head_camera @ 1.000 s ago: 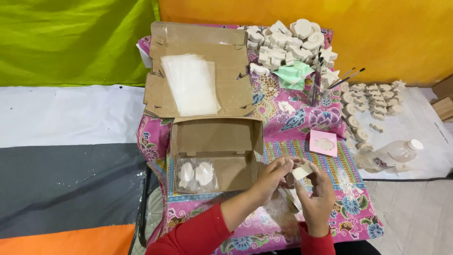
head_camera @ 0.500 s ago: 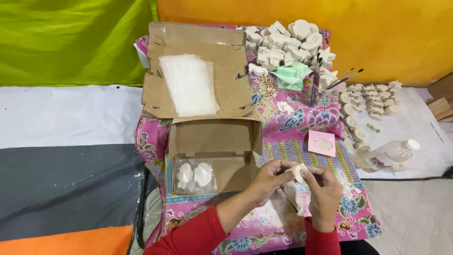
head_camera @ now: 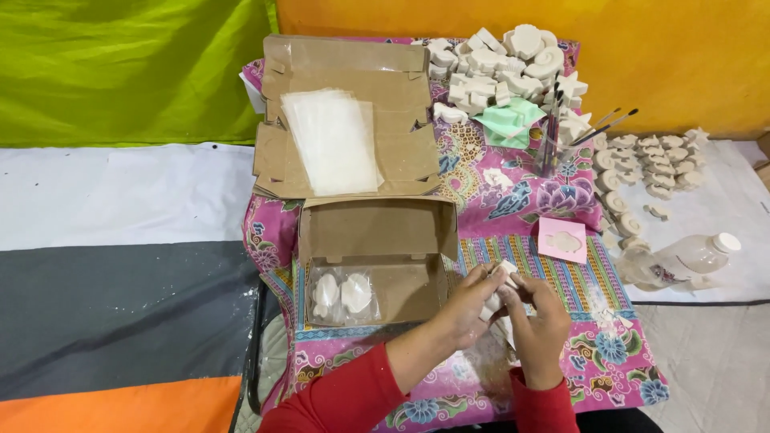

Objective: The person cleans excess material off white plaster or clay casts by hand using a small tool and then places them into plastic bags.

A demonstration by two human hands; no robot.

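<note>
Both of my hands meet over the pink patterned cloth (head_camera: 513, 192), just right of an open cardboard box (head_camera: 377, 256). My left hand (head_camera: 465, 309) and my right hand (head_camera: 539, 317) together grip a small white plaster piece (head_camera: 504, 275) with a thin clear bag hanging under it. Two white plaster shapes in a clear bag (head_camera: 341, 294) lie in the box's bottom left. Red sleeves cover both forearms.
Flattened cardboard boxes (head_camera: 345, 120) with a stack of clear bags (head_camera: 333, 140) lie behind the open box. A heap of white plaster figures (head_camera: 505, 68), a green cloth (head_camera: 509, 122), brushes (head_camera: 561, 132), a pink mould (head_camera: 561, 239) and a plastic bottle (head_camera: 682, 258) sit to the right.
My hands have drawn closer together around the plaster piece and shifted slightly; the box and everything else stay as they were.
</note>
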